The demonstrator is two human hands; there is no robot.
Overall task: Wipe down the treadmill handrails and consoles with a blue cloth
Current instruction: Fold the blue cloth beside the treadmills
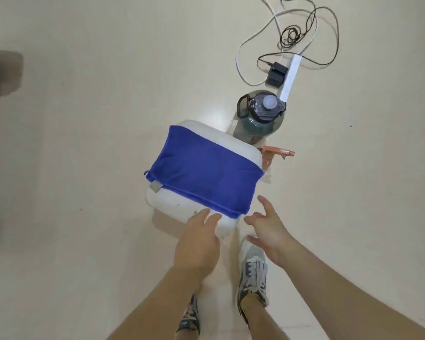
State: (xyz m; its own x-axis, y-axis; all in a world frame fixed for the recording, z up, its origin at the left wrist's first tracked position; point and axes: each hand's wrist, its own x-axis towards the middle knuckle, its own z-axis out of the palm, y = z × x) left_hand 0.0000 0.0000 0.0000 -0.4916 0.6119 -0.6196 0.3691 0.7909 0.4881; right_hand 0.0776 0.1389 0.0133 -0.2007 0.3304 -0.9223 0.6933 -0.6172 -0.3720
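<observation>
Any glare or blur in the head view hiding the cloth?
Head view: the blue cloth is sharp and evenly lit; glare sits on the floor beside the bottle; both hands are slightly motion-blurred; wide-angle bending at edges.

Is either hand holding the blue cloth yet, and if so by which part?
Nothing is held. Both hands are open: the left hand hovers at the cloth's near edge, the right hand beside its near corner.

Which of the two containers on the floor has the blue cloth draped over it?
The white plastic container nearest both hands, with the blue cloth draped across its top. The dark green water jug behind it is uncovered, with its cap showing.
</observation>
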